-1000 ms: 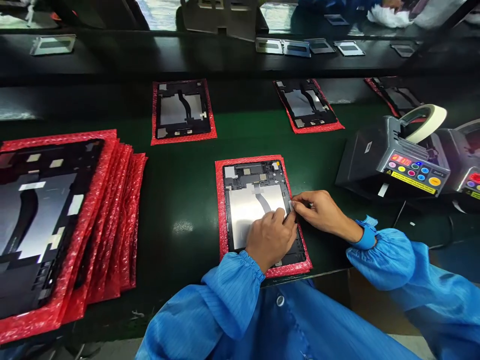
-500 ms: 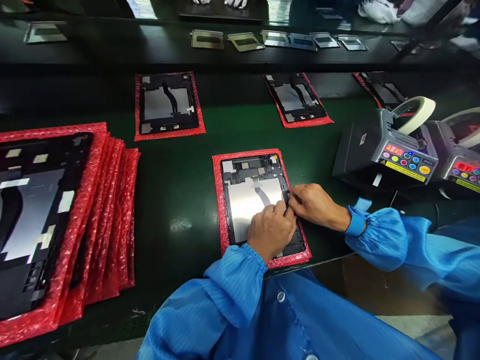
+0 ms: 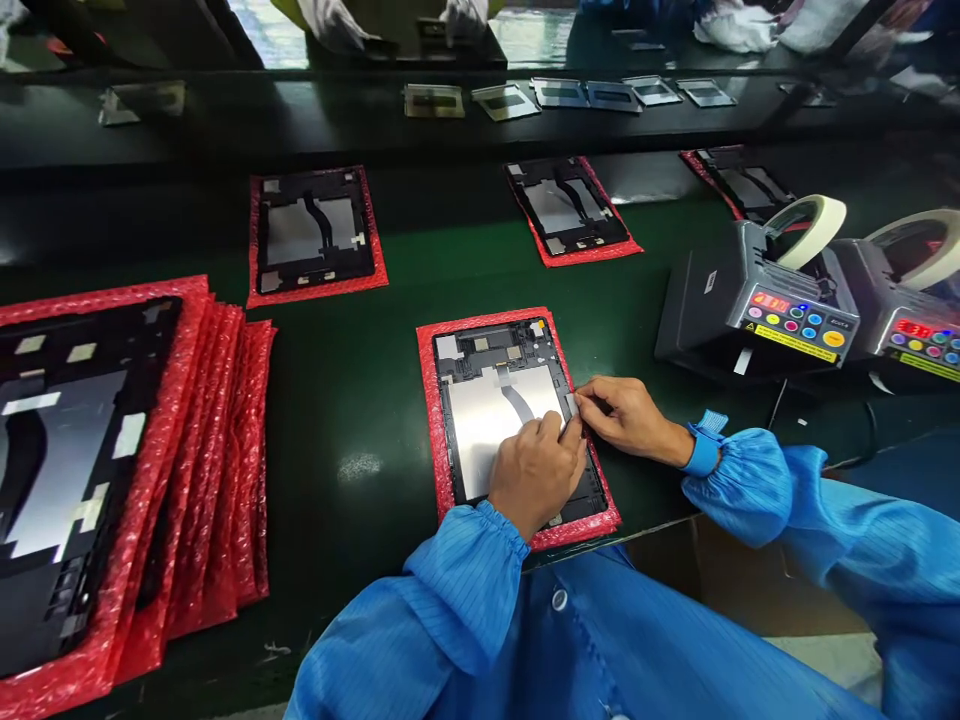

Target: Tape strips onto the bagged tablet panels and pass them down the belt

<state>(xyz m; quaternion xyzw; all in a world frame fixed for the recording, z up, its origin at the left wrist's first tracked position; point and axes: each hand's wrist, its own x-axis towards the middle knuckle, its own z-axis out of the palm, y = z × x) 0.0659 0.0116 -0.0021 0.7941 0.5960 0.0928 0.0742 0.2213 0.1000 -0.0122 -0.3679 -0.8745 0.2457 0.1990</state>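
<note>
An opened tablet back [image 3: 499, 395] with a silver plate and a grey ribbon cable lies on a red bubble-wrap sheet [image 3: 431, 420] in front of me. My left hand [image 3: 536, 475] rests on its lower right part, fingers curled, fingertips at the right edge. My right hand [image 3: 626, 415] comes in from the right and pinches a small pale piece of tape [image 3: 571, 402] against that same edge, touching my left fingertips.
A stack of tablets on red sheets [image 3: 112, 460] fills the left. Three more tablets [image 3: 311, 235] [image 3: 570, 205] [image 3: 742, 185] lie farther back. Two tape dispensers [image 3: 757, 300] [image 3: 911, 315] stand at the right. Another person's gloved hands [image 3: 390, 20] work beyond the far shelf.
Both hands stay at the tablet's right edge with only small finger shifts. The view has tilted slightly and the far tablets have drifted left.
</note>
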